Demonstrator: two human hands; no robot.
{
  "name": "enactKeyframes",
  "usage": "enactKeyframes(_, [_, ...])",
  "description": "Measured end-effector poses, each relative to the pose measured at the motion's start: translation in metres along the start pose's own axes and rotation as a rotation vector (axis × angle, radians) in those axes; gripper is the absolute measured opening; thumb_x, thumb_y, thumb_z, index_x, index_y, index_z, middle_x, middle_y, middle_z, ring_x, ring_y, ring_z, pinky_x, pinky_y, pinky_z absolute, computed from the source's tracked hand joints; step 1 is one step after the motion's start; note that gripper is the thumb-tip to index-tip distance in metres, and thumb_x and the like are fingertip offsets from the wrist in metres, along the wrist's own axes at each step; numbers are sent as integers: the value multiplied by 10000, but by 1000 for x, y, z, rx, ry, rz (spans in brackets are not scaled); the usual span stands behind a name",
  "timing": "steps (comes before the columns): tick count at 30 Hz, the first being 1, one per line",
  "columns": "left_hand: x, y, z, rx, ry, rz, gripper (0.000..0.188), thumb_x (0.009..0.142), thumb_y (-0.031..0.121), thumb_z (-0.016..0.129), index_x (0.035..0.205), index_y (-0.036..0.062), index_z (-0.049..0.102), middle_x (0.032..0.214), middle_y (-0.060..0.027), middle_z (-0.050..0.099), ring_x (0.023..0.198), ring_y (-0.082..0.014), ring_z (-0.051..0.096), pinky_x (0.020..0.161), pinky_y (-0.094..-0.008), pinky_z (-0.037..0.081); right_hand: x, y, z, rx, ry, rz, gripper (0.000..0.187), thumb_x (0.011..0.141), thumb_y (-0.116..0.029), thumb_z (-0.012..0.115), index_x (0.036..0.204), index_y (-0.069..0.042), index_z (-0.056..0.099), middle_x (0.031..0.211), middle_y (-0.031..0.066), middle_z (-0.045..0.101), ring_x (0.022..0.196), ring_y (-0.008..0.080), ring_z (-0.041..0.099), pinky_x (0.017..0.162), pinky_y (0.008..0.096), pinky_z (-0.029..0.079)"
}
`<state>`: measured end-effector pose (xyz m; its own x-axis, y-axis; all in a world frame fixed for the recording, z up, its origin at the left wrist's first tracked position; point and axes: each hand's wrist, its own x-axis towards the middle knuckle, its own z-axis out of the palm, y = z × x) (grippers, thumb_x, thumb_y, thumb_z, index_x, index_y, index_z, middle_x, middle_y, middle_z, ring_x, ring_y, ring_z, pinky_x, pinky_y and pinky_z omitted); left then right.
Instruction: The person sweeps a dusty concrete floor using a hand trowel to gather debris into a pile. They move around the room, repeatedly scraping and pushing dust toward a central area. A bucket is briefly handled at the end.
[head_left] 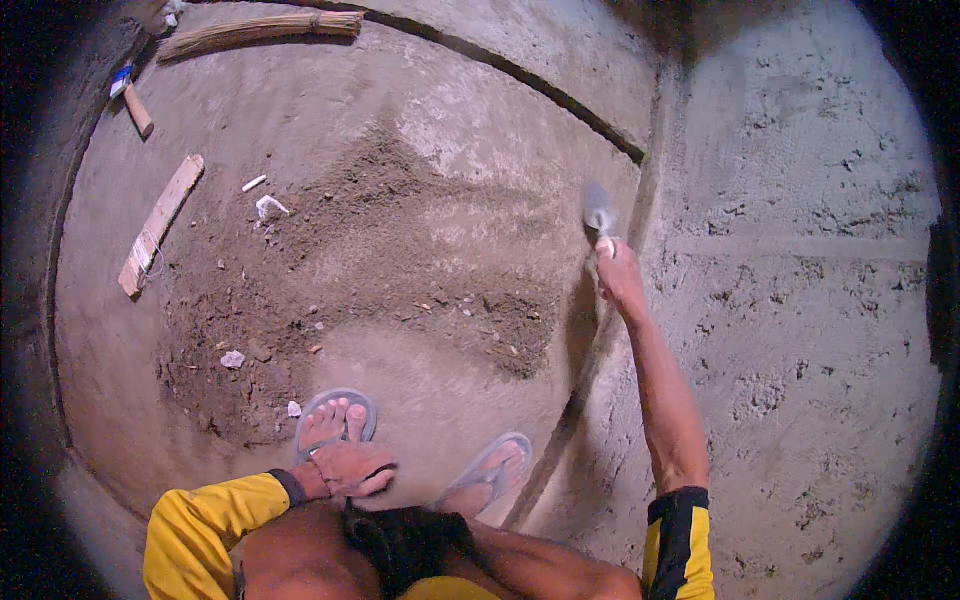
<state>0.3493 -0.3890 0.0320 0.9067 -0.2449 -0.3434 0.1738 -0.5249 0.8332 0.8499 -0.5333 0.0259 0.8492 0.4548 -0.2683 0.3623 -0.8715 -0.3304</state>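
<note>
Right hand holds a small trowel beside the wall

The right hand (618, 268) has its fingers closed around the handle of a trowel (597, 205). The hand is at the near end of the trowel. The flat grey blade is just past the fingers and points away from the person. The blade looks blurry, so I cannot tell if it touches the floor (400, 365). It is close to the bottom of the rough grey wall (800, 300).

The left hand (352, 468) looks empty, with its fingers loose. It hangs near the left knee and covers part of the view of the left foot. Both feet wear grey sandals (371, 408).

Loose brown dirt (370, 195) is spread over the middle of the floor, to the left of the trowel. Little stones and chips are mixed in it. A white lump (232, 359) sits in the dirt on the left side. Farther up are a crumpled white scrap (268, 207) and a short white stick (254, 183).

A wooden board (170, 210) with thin string on it lies at the left. Past it are a wooden-handled tool (138, 110) and a broom (260, 36) made of thin sticks.
</note>
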Motion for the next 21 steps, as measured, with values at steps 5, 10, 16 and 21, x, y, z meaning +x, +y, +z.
enactKeyframes(5, [-4,26,-26,-46,130,-96,352,945,360,505,1132,86,622,994,-170,677,909,-363,663,848,-453,512,-33,-33,37,-36,-46,-48,380,973,-380,485,1069,-19,552,979,310,633,946,496,615,809,547,482])
enactKeyframes(10, [-2,25,-24,-42,148,-84,350,947,363,503,1127,92,631,991,-162,681,912,-365,663,848,-452,510,-54,-46,36,-129,-188,-416,377,973,-384,486,1094,-34,554,952,267,634,915,456,625,792,522,483])
enactKeyframes(16, [6,-32,45,-203,-189,-197,417,889,503,586,1152,195,683,1110,-169,672,1114,-353,550,1024,-445,399,5,-7,0,-19,-118,60,399,970,-391,495,1161,-43,537,989,269,644,938,471,621,822,527,486])
enactKeyframes(21, [4,21,-19,-22,49,-75,358,952,377,491,1109,93,641,1003,-164,680,923,-358,663,858,-452,508,-63,-59,30,-152,-265,-154,397,961,-353,531,1189,-28,517,1049,304,637,1008,485,607,846,551,469])
